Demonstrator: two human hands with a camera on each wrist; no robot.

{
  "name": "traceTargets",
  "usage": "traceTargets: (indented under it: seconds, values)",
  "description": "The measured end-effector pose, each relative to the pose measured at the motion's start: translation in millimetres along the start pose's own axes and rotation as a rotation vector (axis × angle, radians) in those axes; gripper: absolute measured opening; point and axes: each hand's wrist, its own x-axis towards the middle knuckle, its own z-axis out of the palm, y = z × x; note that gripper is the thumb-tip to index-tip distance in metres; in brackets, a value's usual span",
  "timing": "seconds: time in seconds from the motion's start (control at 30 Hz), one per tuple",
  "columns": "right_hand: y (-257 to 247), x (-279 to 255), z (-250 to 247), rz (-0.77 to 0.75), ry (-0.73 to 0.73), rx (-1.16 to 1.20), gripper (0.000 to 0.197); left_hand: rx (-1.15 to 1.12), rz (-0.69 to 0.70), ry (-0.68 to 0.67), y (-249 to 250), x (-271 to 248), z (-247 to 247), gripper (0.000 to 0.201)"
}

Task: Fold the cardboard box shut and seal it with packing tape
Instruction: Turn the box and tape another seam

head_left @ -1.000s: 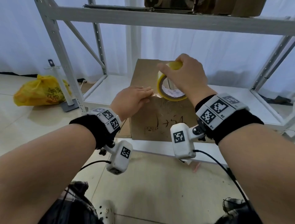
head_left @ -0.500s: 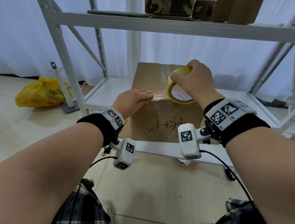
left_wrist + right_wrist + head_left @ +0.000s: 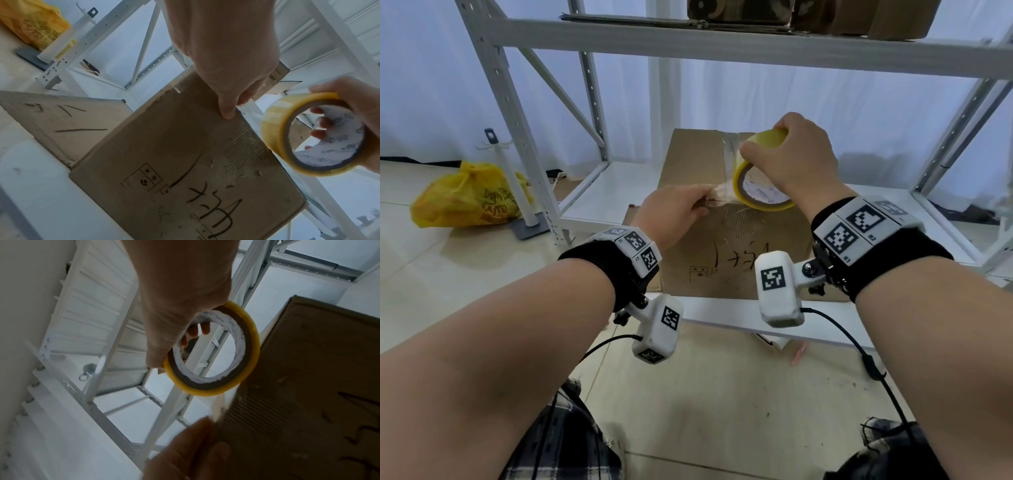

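Your right hand [image 3: 796, 161] has lifted the tape roll [image 3: 756, 178] farther above the cardboard box [image 3: 695, 164] on the shelf [image 3: 606, 192]. Left wrist view: your left hand [image 3: 224, 53] pinches the tape end at the box's top edge; the roll's opening faces you. Right wrist view: fingers grip the roll through its core; the stretched strip [image 3: 218, 404] blurs.

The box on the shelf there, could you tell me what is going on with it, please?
A person is taping the box shut on the lower shelf. The right hand holds the tape roll over the box's front top edge. The left hand pinches the free tape end beside the roll. A tape strip already runs along the top seam. A yellow bag lies on the floor to the left.
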Motion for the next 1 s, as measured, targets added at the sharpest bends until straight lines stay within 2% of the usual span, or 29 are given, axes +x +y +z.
traceTargets:
  seconds: [0.13, 0.27, 0.5, 0.6, 0.7, 0.83, 1.0]
  values:
    - [-20, 3, -8, -0.06, 0.059, 0.005, 0.057, -0.044, -0.049, 0.002, -4, 1, 0, 0.042]
    - [-24, 2, -13, -0.069, 0.048, -0.036, 0.057, -0.041, -0.07, -0.024, -7, 2, 0, 0.045]
    - [-2, -6, -13, -0.037, -0.015, -0.126, 0.057, 0.043, 0.041, -0.057, -6, 3, 0, 0.037]
    - [3, -9, -8, -0.037, -0.027, -0.165, 0.061, 0.095, 0.055, -0.101, -4, 4, 0, 0.038]
    - [4, -9, -4, -0.041, -0.036, -0.192, 0.063, 0.185, 0.084, -0.089, 5, 2, -1, 0.04]
    - [4, -6, -4, -0.066, -0.048, -0.225, 0.064, 0.319, 0.086, -0.092, 25, 3, 7, 0.059]
    - [4, -4, -3, -0.085, -0.082, -0.266, 0.063, 0.217, 0.098, -0.136, 34, 16, 22, 0.074]
